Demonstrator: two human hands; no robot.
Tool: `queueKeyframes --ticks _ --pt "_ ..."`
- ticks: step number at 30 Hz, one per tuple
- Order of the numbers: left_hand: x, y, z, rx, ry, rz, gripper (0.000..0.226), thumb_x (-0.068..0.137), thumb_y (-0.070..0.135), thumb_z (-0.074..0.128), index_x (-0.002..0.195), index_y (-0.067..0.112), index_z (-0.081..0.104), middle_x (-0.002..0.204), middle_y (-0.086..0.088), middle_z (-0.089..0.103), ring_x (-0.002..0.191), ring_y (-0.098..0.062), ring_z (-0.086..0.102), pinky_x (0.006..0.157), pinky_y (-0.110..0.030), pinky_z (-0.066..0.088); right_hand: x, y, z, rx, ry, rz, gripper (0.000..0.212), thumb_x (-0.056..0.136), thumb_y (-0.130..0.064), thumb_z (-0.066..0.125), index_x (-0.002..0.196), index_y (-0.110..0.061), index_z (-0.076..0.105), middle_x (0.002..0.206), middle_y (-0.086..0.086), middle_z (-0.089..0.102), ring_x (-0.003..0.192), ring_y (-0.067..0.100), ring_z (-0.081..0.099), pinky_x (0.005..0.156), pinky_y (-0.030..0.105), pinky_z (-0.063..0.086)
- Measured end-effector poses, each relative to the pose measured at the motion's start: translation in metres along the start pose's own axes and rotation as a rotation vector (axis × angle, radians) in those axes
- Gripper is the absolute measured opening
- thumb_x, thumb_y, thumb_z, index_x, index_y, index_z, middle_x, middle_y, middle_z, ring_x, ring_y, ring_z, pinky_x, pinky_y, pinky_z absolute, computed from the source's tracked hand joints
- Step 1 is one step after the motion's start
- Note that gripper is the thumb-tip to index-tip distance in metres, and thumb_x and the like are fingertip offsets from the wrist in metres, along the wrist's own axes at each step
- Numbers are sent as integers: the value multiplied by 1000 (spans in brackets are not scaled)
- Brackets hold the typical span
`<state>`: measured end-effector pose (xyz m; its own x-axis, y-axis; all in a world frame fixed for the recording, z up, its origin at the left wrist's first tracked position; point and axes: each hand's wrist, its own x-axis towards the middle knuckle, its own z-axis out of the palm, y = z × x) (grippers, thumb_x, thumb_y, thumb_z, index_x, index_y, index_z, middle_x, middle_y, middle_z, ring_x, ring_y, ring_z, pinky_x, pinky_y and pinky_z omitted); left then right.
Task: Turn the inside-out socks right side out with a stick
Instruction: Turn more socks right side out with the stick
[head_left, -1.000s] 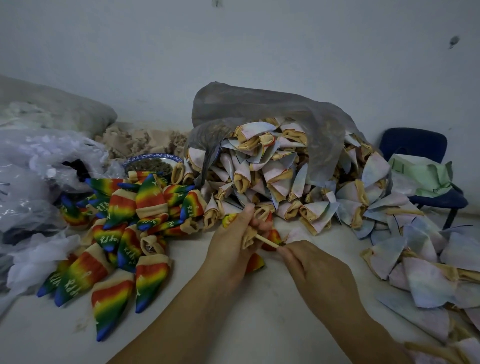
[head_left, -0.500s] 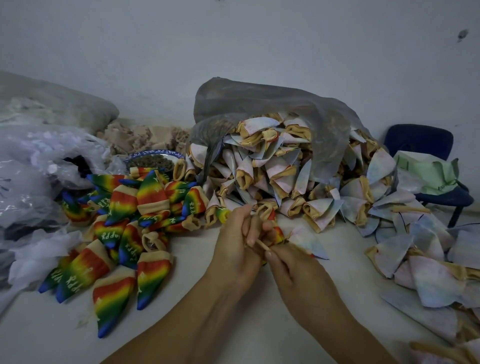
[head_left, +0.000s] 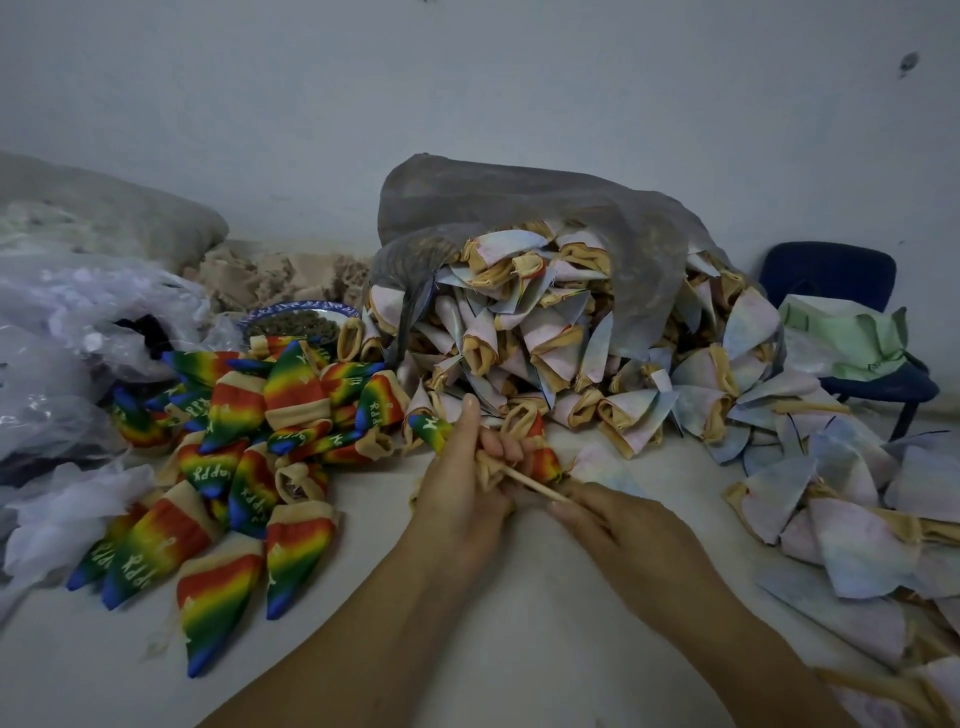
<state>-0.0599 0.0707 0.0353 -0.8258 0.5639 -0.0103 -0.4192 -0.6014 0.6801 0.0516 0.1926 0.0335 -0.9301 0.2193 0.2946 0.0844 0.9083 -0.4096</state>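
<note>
On your left, rainbow-striped fabric socks (head_left: 234, 457) lie heaped on the white counter (head_left: 363, 649). Your left hand (head_left: 462, 504) grips a bunched, tan-cuffed rainbow sock (head_left: 546, 461) at the counter's middle. Your right hand (head_left: 634, 540) pinches the thin wooden stick (head_left: 530, 484) in its fingers (head_left: 571, 508), the tip inside that sock. Pale inside-out socks (head_left: 545, 338) pile up to the right.

left hand (head_left: 462, 493): is gripping the sock (head_left: 548, 460), fingers curling round its bunched beige cuff.
right hand (head_left: 623, 525): is pinching the stick (head_left: 530, 483), whose far end is entering the cuff at the left fingers.
rainbow socks (head_left: 249, 441): are lying left of the fingers.
pale socks (head_left: 545, 353): are spilling from the grey bag (head_left: 519, 197) beyond the fingers.
</note>
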Motion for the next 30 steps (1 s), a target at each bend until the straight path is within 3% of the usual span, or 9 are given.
queueKeyframes --ticks 5,9,11,14,17,20,24,27,30 --pt "1 -2 -6 -71 -71 -55 42 88 43 63 60 12 60 65 -6 58 68 -18 66 71 -32 58 6 14 -6 -60 73 23 48 81 -68 21 73 -31 49 72 -6 50 68 4 48 58 22 35" --pt "3 -7 -7 36 -45 -29 55 100 39 48 50 15 47 61 -8 59 70 -21 67 68 -32 57 4 9 -2 -117 48 12 35 86 -63 22 75 -39 45 69 -14 49 67 3 47 55 17 31" --pt "5 -6 -7 58 -2 3 60 103 35 40 47 15 41 57 -8 56 70 -22 68 65 -32 57 2 2 4 -120 48 19 29 92 -56 27 83 -41 50 73 -16 56 70 3 52 58 17 36" --pt "8 -3 -7 75 24 54 60 105 35 35 49 16 39 54 -10 53 73 -25 70 66 -33 57 3 -9 15 71 37 100 30 95 -51 34 77 -36 53 81 -15 64 79 2 60 71 27 47" --pt "10 -4 -7 101 26 44 58 106 35 35 51 15 38 54 -10 53 78 -27 71 67 -32 57 4 -9 19 256 -23 186 34 95 -49 40 70 -33 57 81 -12 65 82 3 62 73 26 48" --pt "8 -10 -7 166 22 30 57 103 43 37 55 13 41 59 -13 58 80 -29 70 69 -35 57 5 2 13 270 -59 216 34 94 -49 43 70 -32 61 79 -14 66 81 -1 62 76 25 48" --pt "7 -12 -5 227 -1 37 60 84 64 44 56 14 60 69 -11 66 75 -24 70 68 -36 58 8 12 5 230 -66 234 39 91 -56 41 68 -32 61 75 -15 67 77 -4 61 78 27 50" --pt "10 -9 -9 165 3 -7 66 85 70 43 70 12 70 86 -13 72 85 -24 70 80 -38 57 9 18 0 227 -30 271 46 84 -66 39 63 -31 60 70 -15 66 72 0 61 75 29 50" --pt "12 -7 -15 112 -1 -29 61 97 58 39 100 6 69 107 -17 72 104 -30 68 84 -35 54 10 25 -5 244 -4 317 48 81 -70 41 61 -31 60 68 -15 66 68 1 60 71 30 49"
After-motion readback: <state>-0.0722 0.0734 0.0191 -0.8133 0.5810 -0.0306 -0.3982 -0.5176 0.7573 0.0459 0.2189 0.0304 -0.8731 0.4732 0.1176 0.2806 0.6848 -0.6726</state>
